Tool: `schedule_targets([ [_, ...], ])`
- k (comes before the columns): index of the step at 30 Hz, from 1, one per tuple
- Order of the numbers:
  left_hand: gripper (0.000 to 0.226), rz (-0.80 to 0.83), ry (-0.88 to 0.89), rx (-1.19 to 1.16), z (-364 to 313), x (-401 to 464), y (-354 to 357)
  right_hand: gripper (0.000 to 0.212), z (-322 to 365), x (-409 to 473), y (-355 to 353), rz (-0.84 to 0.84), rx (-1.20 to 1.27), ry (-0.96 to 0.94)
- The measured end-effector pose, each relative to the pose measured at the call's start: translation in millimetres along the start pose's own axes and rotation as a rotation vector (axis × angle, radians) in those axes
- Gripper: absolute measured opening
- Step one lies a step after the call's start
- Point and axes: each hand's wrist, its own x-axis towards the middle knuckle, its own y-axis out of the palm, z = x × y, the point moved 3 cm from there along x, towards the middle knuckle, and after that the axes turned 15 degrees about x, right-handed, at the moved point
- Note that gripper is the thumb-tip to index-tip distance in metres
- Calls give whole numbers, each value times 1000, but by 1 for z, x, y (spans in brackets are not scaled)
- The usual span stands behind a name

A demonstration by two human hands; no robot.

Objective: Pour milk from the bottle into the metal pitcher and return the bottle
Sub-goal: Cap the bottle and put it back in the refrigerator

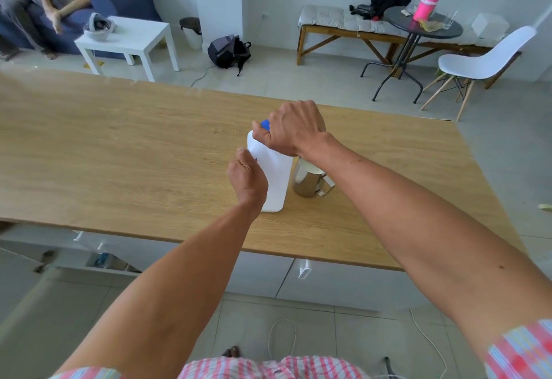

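Wooden surface [119,151] carries a white bottle [273,175], metal pitcher [307,181] just beside. Left hand [246,178] grips its side; right hand [294,130] pinches the blue cap [265,124]. Twisting hard could tip the bottle against that pitcher.

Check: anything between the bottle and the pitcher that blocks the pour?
Nothing on the table does. The bottle stands right beside the pitcher, whose mouth is open. But the blue cap is on: the right hand grips it, and the left hand holds the bottle's side.
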Motion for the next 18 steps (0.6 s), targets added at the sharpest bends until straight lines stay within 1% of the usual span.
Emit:
schedule_targets([
  [3,38,-37,-27,-9,-1,-1,2,64,2,1,4,-18,9,49],
  [7,45,-91,-45,28,-4,-2,4,59,5,1,7,-29,46,126],
  [10,45,-101,-55,20,-5,-4,4,58,9,1,8,-32,46,177],
  [12,42,-76,-48,2,-5,-5,3,58,9,-2,8,-37,59,201],
  [15,33,4,-23,-44,-5,-6,-1,62,7,-5,7,-44,111,225],
  [17,37,59,-10,-60,-6,-5,-4,72,3,-7,8,-26,177,252],
  [18,44,84,-5,-58,-6,-5,-6,77,1,-9,9,-18,231,280],
])
